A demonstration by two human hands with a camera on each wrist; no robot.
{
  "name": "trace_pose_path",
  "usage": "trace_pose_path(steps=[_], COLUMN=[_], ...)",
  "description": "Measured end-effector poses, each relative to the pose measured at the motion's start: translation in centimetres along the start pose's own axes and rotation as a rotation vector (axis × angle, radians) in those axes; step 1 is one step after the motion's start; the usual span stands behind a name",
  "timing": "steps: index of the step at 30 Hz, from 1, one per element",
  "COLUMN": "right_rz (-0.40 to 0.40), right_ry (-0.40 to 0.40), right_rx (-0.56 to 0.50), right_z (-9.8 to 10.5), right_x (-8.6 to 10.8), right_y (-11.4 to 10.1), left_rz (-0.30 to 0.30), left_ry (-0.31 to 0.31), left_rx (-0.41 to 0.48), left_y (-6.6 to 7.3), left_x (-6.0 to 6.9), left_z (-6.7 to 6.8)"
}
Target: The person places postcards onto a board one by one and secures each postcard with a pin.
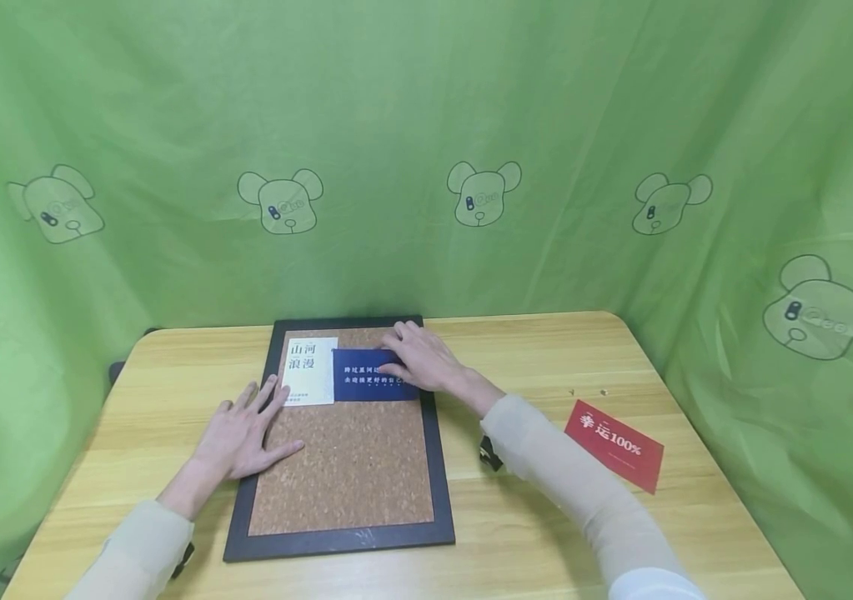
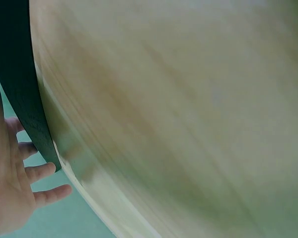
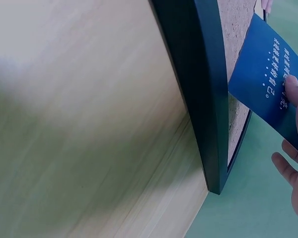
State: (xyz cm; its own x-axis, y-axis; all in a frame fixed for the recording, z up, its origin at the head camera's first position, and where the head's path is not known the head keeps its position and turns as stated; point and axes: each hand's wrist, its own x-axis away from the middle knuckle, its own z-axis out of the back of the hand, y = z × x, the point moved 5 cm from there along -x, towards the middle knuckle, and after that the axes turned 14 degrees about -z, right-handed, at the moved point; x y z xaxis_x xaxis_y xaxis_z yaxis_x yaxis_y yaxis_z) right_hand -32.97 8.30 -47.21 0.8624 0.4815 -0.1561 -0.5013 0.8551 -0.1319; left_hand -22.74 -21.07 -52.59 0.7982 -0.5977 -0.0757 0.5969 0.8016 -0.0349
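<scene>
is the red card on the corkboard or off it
Off. The red card lies on the wooden table, to the right of the corkboard.

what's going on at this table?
Someone is handling cards on a framed corkboard. Their right hand holds the blue card near its right end, thumb on the printed face; the right wrist view shows that end raised off the board. Their left hand lies spread over the board's left edge. A white card is on the board beside the blue one. A red card lies on the table, right of the board.
</scene>
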Motion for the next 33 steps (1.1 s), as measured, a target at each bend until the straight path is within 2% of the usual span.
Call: trace_pose_path(steps=[17, 33], right_rz=[0.039, 0.004], right_ry=[0.031, -0.003], right_rx=[0.044, 0.063], right_z=[-0.4, -1.3], right_x=[-0.4, -0.6], right_y=[0.3, 0.8], left_rz=[0.002, -0.005], left_ry=[-0.014, -0.009], left_rx=[0.005, -0.003], left_y=[-0.1, -0.1], left_x=[-0.1, -0.1], left_z=[-0.1, -0.1])
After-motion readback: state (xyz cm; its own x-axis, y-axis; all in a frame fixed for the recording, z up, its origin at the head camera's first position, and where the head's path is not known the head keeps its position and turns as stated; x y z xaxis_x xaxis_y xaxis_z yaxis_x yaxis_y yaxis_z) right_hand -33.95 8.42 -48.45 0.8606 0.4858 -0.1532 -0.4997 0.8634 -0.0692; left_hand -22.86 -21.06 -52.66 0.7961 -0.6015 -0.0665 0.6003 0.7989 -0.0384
